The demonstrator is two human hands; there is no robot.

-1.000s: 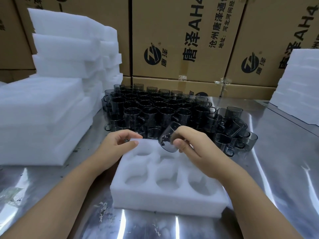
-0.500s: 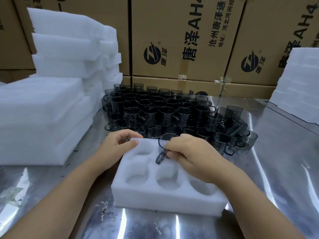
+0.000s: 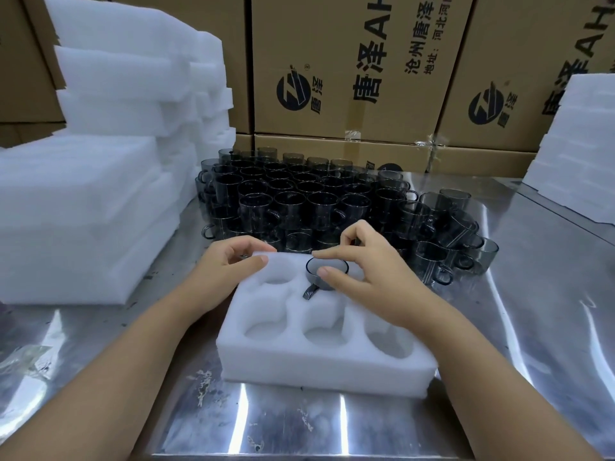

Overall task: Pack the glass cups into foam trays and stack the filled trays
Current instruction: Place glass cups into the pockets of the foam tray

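Glass cup (image 3: 314, 277) sits upright in the back-middle pocket, rim pinched by thumb and forefinger of the right hand (image 3: 372, 281), probably seating it, while the left hand (image 3: 223, 271) pinches the far-left corner of the foam tray (image 3: 319, 367) as a brace; four visible pockets are empty, back-right hidden.

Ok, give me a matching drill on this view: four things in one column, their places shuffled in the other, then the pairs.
1. left hand
2. glass cup
3. loose cups
4. large foam stack

A. crowded on the table behind the foam tray
B. piled at the table's left
C. in the tray's back middle pocket, pinched by the right hand
D. gripping the tray's far left corner

Pairs: 1-D, 2-C, 3-A, 4-B.
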